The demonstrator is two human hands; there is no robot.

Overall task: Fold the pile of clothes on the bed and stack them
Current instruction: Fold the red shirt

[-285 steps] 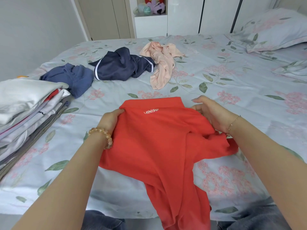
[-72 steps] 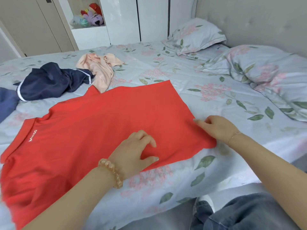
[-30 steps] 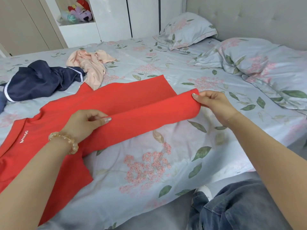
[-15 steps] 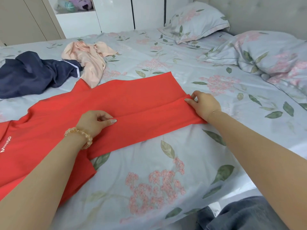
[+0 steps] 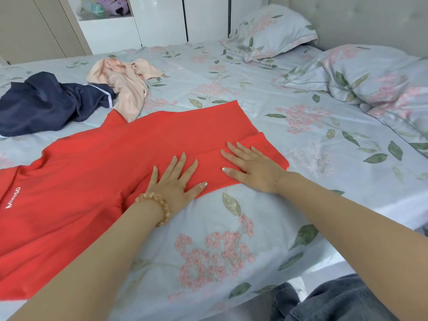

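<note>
On the bed [image 5: 301, 140], left hand [image 5: 173, 179] and right hand [image 5: 251, 165] lie spread flat (fingers straight) on the red shirt [image 5: 92, 172], likely pressing its folded edge smooth.

The bed [image 5: 231, 239] carries a red shirt [image 5: 92, 170], navy garment [image 5: 46, 105], peach garment [image 5: 125, 89] — and two pillows [image 5: 273, 31]

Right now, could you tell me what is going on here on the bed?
A person is folding a red shirt spread on the bed. Both the left hand and the right hand press flat on its folded near edge. A navy garment and a peach garment lie unfolded beyond it.
</note>
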